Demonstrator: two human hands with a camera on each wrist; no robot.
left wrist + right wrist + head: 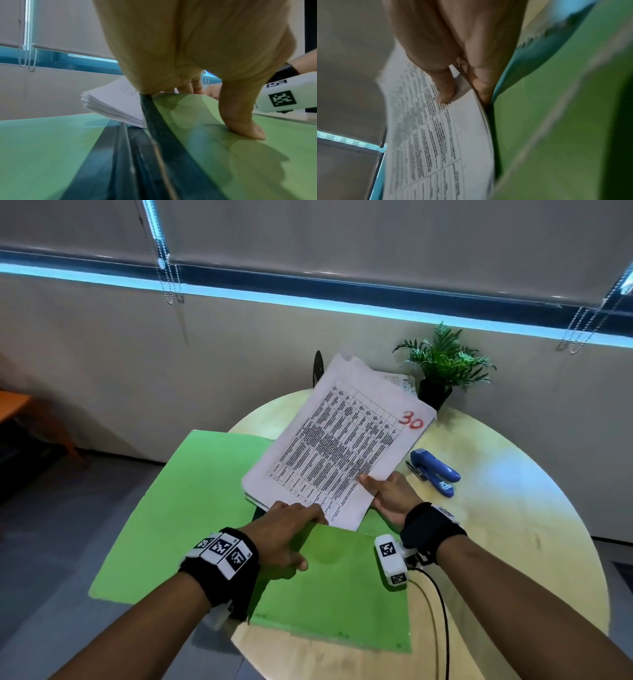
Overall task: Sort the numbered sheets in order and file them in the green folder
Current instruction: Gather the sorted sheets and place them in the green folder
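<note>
While left hand (287, 534) grips green folder (329, 583), right hand (387, 494) pinches sheets (339, 446).

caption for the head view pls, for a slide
Right hand slides the sheet stack, topped "30", into the green folder that the left hand holds open.

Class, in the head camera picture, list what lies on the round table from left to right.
Green folder → stack of sheets → blue stapler. The potted plant overlaps these, so it is omitted.
</note>
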